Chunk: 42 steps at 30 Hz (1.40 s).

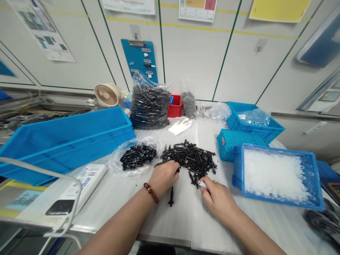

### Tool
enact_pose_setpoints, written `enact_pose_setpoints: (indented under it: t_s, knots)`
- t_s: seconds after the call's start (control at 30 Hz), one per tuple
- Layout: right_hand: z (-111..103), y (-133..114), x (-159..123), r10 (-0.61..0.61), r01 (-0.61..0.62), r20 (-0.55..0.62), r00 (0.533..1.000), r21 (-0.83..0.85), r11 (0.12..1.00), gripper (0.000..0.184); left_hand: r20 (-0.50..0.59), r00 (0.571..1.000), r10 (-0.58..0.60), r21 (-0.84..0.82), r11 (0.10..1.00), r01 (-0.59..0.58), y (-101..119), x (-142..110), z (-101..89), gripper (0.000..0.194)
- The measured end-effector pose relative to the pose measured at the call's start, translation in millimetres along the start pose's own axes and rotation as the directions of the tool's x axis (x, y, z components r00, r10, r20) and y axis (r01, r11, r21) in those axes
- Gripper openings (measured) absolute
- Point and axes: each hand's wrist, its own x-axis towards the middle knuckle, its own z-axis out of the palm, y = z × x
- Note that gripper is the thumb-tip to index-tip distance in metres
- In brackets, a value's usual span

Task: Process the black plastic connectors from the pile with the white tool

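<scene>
- The left hand point(163, 177) is curling down onto the near edge of the pile, its fingertips reaching in among the parts; whether it has hold of anything, I cannot tell.
- The right hand point(217, 198) is pinching a small white piece point(203, 184) between thumb and fingers, its other fingers closing in underneath.
- The pile of black plastic parts point(188, 161) is lying loose on the counter point(170, 226), between the two hands and slightly farther out, its ragged edge touching the left hand.
- One black part point(171, 197) is lying apart from the pile, near the left hand and standing out on the white sheeting.
- A clear plastic bag point(136, 157) of white-banded black parts is sitting just left of the pile, almost touching it.
- A blue tray point(281, 198) heaped with white pieces is sitting to the right, its left wall near the right hand, with a narrow run of counter between them.
- A long blue crate point(66, 141) is leaning along the left edge of the counter, and two more blue crates point(228, 143) are stacked toward the far right.
- At the far edge, a large bag of black parts point(150, 106) is slumping beside a red bin point(175, 106) and a white glove point(180, 126).
- The near edge of the counter is running just below both forearms - the hands are working close to it.
</scene>
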Motion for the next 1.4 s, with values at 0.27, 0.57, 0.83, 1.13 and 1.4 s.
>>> enact_pose_setpoints:
  t_s: [0.27, 0.57, 0.83, 1.13, 1.4]
  knots:
    - [0, 4, -1, -0.034, 0.035, -0.060, 0.998, 0.010, 0.999, 0.017, -0.007, 1.000, -0.006, -0.727, 0.687, -0.001, 12, -7, -9.7, 0.012]
    - [-1, 3, -1, -0.064, 0.064, -0.041, 0.997, -0.003, 0.998, 0.016, 0.004, 0.989, 0.148, -0.833, 0.548, -0.079, 21, -11, -2.6, 0.011]
    - [1, -1, -2, -0.063, 0.066, 0.033, 0.997, -0.106, 0.992, 0.014, -0.113, 0.953, 0.281, -0.685, 0.673, -0.279, 19, -13, 11.6, 0.016]
    - [0, 1, -2, -0.041, 0.042, 0.014, 0.999, -0.080, 0.996, 0.024, -0.098, 0.937, 0.335, -0.644, 0.697, -0.316, 20, -14, 14.9, 0.019]
    - [-1, 0, -2, -0.101, 0.101, 0.025, 0.995, 0.031, 0.994, 0.014, 0.020, 0.960, 0.280, -0.753, 0.636, -0.170, 22, -14, 2.8, 0.021]
